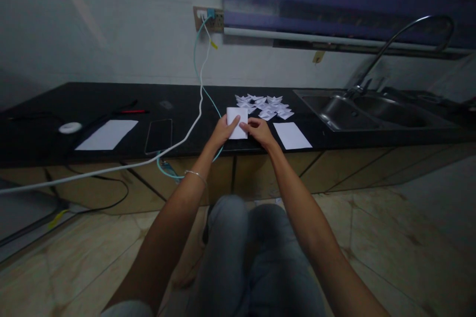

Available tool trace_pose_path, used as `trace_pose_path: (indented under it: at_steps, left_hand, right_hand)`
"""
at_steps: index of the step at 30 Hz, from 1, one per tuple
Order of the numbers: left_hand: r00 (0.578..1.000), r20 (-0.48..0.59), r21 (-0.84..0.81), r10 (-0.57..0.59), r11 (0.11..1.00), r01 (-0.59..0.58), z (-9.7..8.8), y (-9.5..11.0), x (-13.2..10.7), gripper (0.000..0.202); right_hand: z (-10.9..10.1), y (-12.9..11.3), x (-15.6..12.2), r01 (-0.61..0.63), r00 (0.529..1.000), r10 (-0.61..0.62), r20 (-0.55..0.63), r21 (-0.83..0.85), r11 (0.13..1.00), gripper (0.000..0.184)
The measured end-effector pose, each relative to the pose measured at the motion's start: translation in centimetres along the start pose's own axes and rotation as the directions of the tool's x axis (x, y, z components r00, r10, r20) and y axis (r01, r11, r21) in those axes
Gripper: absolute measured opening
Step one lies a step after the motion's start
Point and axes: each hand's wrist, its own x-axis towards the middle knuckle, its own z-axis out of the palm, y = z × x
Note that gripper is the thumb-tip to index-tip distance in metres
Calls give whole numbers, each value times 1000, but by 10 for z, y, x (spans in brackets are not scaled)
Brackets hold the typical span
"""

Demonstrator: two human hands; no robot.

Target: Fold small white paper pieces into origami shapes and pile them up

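Observation:
Between my two hands, at the counter's front edge, is a folded sheet of white paper [237, 118]. My left hand [222, 130] grips its left side, thumb on the front face and fingers behind. On the lower right edge, my right hand [259, 130] pinches the paper between thumb and fingers. Just behind my hands stand several white folded paper boats [273, 105] in a cluster. A flat white sheet [292, 135] lies to the right of my right hand. Farther left is a stack or sheet of white paper [107, 134].
A phone [158, 136] lies left of my hands on the black counter [186, 101]. A white cable [193, 124] hangs across from the wall socket [208, 19]. A red pen [134, 111] and a round white object [70, 128] sit left. At right is a sink [334, 111] with a faucet [386, 44].

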Motion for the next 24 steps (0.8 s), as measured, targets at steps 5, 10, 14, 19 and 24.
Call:
trace_pose_path:
  at_steps: [5, 10, 14, 19, 24]
  left_hand:
    - [998, 65, -19, -4, 1000, 5, -1, -2, -1, 41]
    - [994, 113, -39, -4, 999, 9, -2, -6, -1, 41]
    - [996, 86, 16, 22, 1000, -24, -3, -11, 2, 39]
    - [996, 66, 53, 66, 996, -69, -3, -10, 1, 36]
    - [998, -1, 89, 68, 994, -68, -3, -8, 1, 33]
  right_hand:
    - [0, 0, 1, 13, 1000, -13, -7, -22, 1000, 40]
    - [-1, 4, 2, 23, 1000, -22, -4, 15, 1000, 41]
    - [-1, 7, 2, 15, 1000, -15, -16, -5, 1000, 41]
    - [-1, 7, 1, 13, 1000, -13, -13, -16, 1000, 40]
    - [-1, 4, 0, 3, 1000, -2, -14, 22, 1000, 35]
